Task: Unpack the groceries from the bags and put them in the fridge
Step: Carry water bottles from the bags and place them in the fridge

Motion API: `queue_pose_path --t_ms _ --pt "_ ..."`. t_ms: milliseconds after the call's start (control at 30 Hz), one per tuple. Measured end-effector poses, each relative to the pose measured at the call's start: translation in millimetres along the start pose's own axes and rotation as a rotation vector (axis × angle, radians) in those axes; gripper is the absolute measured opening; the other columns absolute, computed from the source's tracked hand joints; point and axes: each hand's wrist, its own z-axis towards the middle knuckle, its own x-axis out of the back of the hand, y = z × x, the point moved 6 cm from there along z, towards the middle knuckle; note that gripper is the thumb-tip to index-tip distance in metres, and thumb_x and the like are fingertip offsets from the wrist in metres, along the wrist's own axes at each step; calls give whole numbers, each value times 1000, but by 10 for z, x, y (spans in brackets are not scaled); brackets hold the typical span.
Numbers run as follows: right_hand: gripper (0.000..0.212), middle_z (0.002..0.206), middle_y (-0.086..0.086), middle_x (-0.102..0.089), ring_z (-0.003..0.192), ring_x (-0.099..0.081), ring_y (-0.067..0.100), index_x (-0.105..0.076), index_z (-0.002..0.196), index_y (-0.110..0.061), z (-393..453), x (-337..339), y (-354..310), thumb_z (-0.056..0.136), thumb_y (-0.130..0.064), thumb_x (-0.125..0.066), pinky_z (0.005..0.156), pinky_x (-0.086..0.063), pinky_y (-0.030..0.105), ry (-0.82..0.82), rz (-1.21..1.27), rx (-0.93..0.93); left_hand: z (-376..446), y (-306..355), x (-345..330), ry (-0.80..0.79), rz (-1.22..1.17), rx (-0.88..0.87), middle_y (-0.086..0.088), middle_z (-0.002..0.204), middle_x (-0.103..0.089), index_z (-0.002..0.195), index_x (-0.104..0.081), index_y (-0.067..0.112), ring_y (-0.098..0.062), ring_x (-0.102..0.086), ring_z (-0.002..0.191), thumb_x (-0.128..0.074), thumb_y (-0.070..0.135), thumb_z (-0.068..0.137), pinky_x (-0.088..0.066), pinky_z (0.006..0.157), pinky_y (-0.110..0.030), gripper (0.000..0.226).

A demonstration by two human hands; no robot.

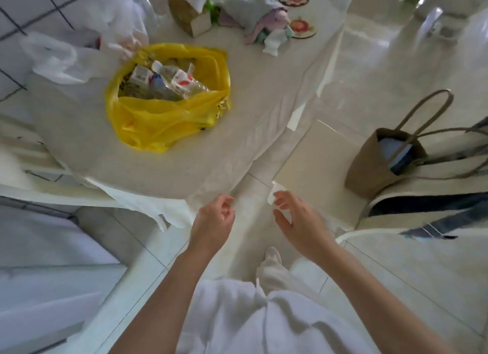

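Observation:
A yellow plastic bag (pixel 163 121) lies open on the white-clothed table (pixel 237 132). Inside it I see clear plastic bottles (pixel 182 83) with red-and-white labels and a small carton (pixel 138 76). A white plastic bag (pixel 58 60) lies crumpled at the table's left. My left hand (pixel 214 221) hovers just off the table's near edge, empty, fingers loosely curled. My right hand (pixel 298 219) is beside it, empty, fingers spread. Both hands are below and to the right of the yellow bag, apart from it.
A tan tote bag (pixel 380 163) stands on a chair at the right, next to a striped cushion (pixel 422 211). Folded cloths (pixel 264 23), a basket (pixel 190 15) and coasters (pixel 301 27) crowd the table's far side. A white appliance surface (pixel 47 274) sits at lower left.

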Motion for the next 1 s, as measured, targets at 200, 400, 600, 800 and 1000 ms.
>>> queue_pose_path --t_ms 200,400,600,800,1000 --pt "30 113 5 -62 101 -61 23 -52 122 -9 878 291 117 92 -15 -56 88 -48 41 -123 -16 125 493 264 59 153 -22 91 4 87 -67 108 -63 19 -14 -64 79 -58 19 93 -55 79 -33 17" --pt "30 111 11 -64 100 -63 25 -55 120 -4 1654 354 25 90 -10 -59 87 -48 36 -178 -28 263 767 263 179 232 -60 229 2 91 -67 109 -63 21 -15 -64 83 -57 20 93 -55 78 -34 18" --pt "28 109 6 -64 97 -62 21 -56 118 -8 2276 167 -212 91 -15 -58 85 -46 31 -231 -24 324 1084 88 424 261 -69 310 5 88 -65 111 -63 18 -12 -63 81 -56 19 92 -53 76 -30 20" --pt "27 105 8 -66 94 -64 21 -59 115 -6 2839 -39 -480 88 -10 -61 82 -50 32 -226 -22 345 1584 -124 721 262 -111 343 4 91 -66 108 -64 18 -7 -61 80 -57 18 92 -48 70 -22 18" --pt "27 108 7 -65 95 -64 19 -58 116 -6 3436 -195 -812 91 -12 -60 81 -44 24 -265 -48 374 2134 -225 982 284 -249 381 0 96 -67 108 -63 18 -11 -62 86 -59 17 91 -47 68 -20 18"
